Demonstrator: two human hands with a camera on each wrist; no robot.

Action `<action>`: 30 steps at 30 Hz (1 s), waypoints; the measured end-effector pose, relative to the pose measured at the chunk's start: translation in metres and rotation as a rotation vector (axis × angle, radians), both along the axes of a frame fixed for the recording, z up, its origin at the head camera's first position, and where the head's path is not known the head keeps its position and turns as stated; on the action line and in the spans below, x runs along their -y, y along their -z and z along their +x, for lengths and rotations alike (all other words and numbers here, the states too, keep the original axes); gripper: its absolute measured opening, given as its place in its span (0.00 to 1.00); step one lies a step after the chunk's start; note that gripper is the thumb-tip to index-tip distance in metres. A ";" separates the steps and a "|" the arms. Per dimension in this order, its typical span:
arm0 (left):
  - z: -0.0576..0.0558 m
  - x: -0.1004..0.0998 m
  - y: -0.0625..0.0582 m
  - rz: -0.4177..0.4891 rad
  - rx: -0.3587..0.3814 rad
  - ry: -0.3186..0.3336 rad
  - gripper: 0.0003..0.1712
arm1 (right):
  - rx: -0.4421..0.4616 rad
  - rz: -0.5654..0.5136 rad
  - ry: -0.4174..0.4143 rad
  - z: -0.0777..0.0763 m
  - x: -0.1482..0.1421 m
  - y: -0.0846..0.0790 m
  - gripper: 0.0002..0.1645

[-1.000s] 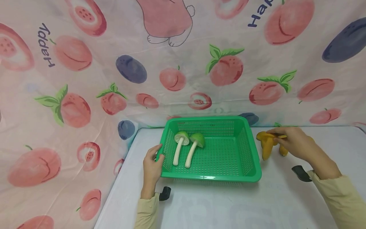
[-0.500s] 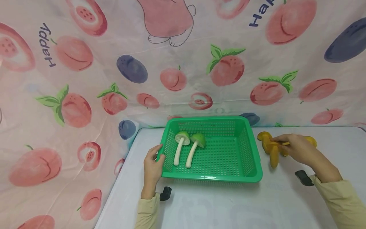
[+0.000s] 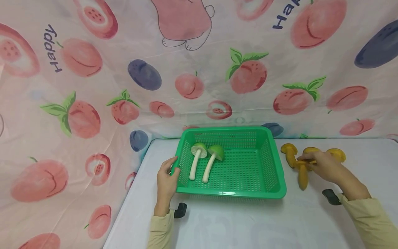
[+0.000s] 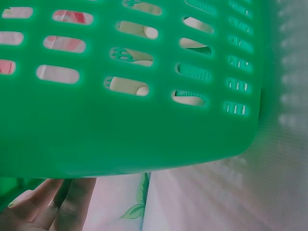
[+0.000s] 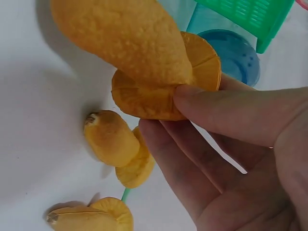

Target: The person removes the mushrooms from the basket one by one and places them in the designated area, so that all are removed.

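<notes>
My right hand (image 3: 326,166) pinches a yellow toy mushroom (image 3: 303,177) by its cap, thumb on one side and fingers on the other. The stem points toward me in the head view. Up close in the right wrist view, the held mushroom (image 5: 130,43) shows a bumpy stem and a ridged cap. Another yellow mushroom (image 3: 290,154) lies just left of it. My left hand (image 3: 167,180) grips the left rim of a green plastic basket (image 3: 230,193). Two green-capped mushrooms with white stems, one (image 3: 195,162) beside the other (image 3: 212,162), lie inside the basket's left part.
More yellow mushrooms, one (image 3: 337,154) at the right and one (image 3: 311,150) partly behind my right hand, lie on the white table (image 3: 236,224). A fruit-print cloth (image 3: 186,114) hangs along the back and left sides.
My right hand has moved right and slightly toward me with the yellow mushroom, away from the basket. The left hand keeps its grip on the rim.
</notes>
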State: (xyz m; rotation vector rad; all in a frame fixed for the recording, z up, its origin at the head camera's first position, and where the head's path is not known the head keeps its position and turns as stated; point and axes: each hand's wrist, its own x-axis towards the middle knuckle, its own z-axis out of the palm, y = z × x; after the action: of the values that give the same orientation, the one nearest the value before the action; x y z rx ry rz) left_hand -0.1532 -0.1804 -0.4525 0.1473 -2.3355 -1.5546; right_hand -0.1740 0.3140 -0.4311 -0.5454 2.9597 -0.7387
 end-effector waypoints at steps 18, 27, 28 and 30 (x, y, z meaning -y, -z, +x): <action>0.008 -0.011 -0.019 0.022 0.013 -0.007 0.24 | 0.075 0.021 0.011 0.000 -0.003 0.013 0.13; 0.007 -0.006 -0.012 -0.003 -0.009 0.012 0.24 | 0.039 0.032 0.000 -0.003 -0.003 0.007 0.11; 0.005 -0.003 -0.008 0.000 -0.010 0.013 0.24 | 0.043 0.033 0.002 -0.003 -0.002 0.005 0.11; 0.001 0.001 0.001 -0.004 -0.016 0.015 0.24 | 0.059 0.024 0.004 -0.004 -0.002 0.002 0.12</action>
State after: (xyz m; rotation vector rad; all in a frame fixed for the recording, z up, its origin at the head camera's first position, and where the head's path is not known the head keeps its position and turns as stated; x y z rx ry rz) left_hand -0.1525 -0.1814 -0.4538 0.1167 -2.3318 -1.5526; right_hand -0.1775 0.3158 -0.4329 -0.5079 2.9122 -0.7054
